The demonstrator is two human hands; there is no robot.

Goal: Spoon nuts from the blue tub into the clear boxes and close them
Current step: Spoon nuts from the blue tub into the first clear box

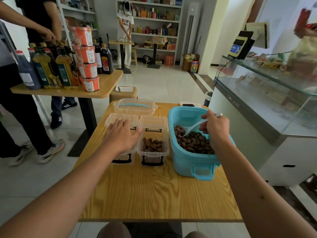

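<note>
standing in a shop, wooden table (tiled floor).

table: two boxes side by side at its middle | left box lay under the left hand | right box held nuts | tub stood right of both, holding nuts, spoon and right hand | loose lid lay behind the boxes
</note>
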